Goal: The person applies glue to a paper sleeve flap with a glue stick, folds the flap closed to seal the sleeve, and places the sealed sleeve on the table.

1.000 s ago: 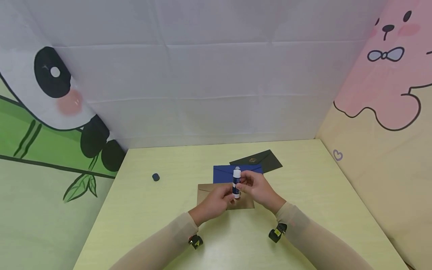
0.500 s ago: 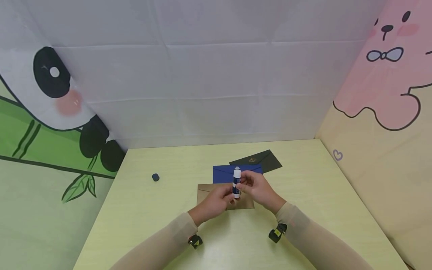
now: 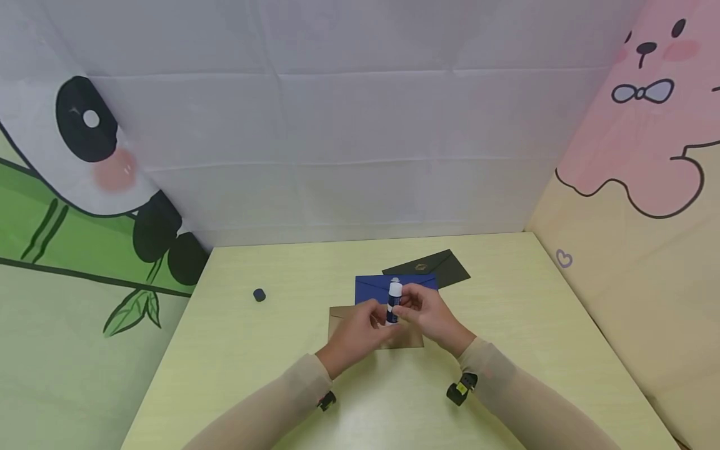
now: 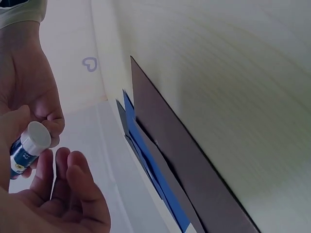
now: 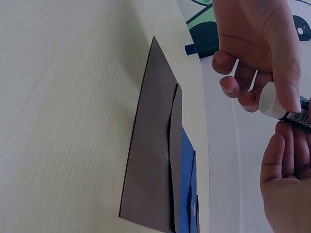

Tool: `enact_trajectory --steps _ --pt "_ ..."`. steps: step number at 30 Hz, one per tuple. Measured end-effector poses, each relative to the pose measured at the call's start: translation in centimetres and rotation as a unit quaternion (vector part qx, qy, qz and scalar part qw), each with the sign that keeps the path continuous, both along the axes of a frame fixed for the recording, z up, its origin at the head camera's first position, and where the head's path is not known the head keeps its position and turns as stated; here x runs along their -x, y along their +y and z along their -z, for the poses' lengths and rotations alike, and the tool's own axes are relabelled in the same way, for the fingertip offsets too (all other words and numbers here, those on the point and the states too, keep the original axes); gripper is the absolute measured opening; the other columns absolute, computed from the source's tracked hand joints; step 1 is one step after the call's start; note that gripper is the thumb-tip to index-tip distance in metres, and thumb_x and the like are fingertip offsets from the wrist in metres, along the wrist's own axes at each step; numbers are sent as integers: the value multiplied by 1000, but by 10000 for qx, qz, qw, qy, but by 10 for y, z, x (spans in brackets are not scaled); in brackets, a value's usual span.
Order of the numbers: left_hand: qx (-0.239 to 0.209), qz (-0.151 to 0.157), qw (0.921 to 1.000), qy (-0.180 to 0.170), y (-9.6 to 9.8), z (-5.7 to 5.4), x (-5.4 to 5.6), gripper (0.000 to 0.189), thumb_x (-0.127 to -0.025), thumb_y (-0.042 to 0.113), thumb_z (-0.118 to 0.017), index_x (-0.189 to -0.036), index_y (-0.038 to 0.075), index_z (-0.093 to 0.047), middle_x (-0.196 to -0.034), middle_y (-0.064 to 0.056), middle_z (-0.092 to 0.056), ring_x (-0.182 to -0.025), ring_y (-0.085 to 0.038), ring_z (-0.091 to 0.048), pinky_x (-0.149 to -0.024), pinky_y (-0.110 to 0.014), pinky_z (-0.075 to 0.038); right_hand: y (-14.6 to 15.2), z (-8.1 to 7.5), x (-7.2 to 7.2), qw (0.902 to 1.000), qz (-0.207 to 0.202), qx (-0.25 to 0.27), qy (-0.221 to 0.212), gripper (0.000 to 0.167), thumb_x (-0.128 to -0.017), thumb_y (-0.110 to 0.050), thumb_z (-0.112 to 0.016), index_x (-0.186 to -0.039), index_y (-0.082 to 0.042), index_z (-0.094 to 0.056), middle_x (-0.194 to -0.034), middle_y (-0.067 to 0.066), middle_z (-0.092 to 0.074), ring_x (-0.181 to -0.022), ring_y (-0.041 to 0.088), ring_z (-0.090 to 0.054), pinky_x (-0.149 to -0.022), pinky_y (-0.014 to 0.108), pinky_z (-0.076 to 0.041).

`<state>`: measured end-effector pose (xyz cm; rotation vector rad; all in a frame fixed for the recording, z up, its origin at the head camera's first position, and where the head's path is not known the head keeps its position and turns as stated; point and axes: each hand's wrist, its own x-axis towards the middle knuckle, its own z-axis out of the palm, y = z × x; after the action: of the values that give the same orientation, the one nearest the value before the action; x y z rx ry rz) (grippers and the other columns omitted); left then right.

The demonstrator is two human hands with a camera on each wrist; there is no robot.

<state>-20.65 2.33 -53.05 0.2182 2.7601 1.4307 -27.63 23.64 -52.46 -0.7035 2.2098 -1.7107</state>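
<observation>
A dark blue and white glue stick [image 3: 393, 305] stands upright between both hands, white at its upper and lower ends. My right hand [image 3: 432, 315] grips its upper part between thumb and fingers. My left hand [image 3: 360, 331] holds it low down, the thumb lying across it by the white base [image 5: 272, 100] in the right wrist view. Under the hands, a brown envelope [image 3: 342, 317] lies on the table, partly covered by them. Beyond it a blue envelope [image 3: 368, 287] and a dark green envelope [image 3: 450, 269] with a gold mark overlap.
A small dark blue cap [image 3: 259, 295] sits on the left of the pale yellow table [image 3: 270, 350]. A white cloth [image 3: 354, 194] hangs behind the table's back edge. Printed walls with a panda [image 3: 87, 122] and a pink bear [image 3: 647, 125] flank it.
My left hand has shifted its hold around the base of the glue stick, its fingers moving up and its thumb forward. The right hand and the envelopes stay in place.
</observation>
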Motion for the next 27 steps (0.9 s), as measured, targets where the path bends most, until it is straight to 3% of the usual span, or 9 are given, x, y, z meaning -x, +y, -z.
enact_trajectory --steps 4,11,21,27 --pt "162 -254 9995 73 2 -3 0 38 -102 36 -97 -100 13 -67 -94 -1 -67 -78 -15 -57 -64 -25 -46 -2 0 0 10000 -10 -16 -26 21 -111 0 -77 -131 6 -73 -114 17 -75 -103 19 -68 -90 20 -59" --pt "317 -379 9988 47 2 -5 -1 36 -101 38 -97 -101 12 -71 -97 -1 -72 -80 -15 -61 -65 -25 -49 -2 2 0 10000 -9 -23 5 20 -111 0 -78 -130 6 -74 -114 18 -76 -102 20 -68 -90 20 -59" --pt "-126 78 9997 -214 0 -10 -4 30 -108 34 -89 -110 6 -77 -102 -6 -77 -83 -15 -64 -65 -25 -52 -2 2 0 10000 -11 -84 -30 19 -112 -1 -77 -130 5 -74 -114 17 -76 -102 20 -68 -89 21 -59" --pt "-138 343 9991 -220 -1 -9 -1 21 -113 24 -82 -115 4 -78 -100 -6 -75 -85 -17 -64 -68 -25 -52 -2 0 -2 10000 6 -81 -10 19 -111 0 -78 -129 6 -74 -113 17 -76 -102 20 -68 -88 21 -59"
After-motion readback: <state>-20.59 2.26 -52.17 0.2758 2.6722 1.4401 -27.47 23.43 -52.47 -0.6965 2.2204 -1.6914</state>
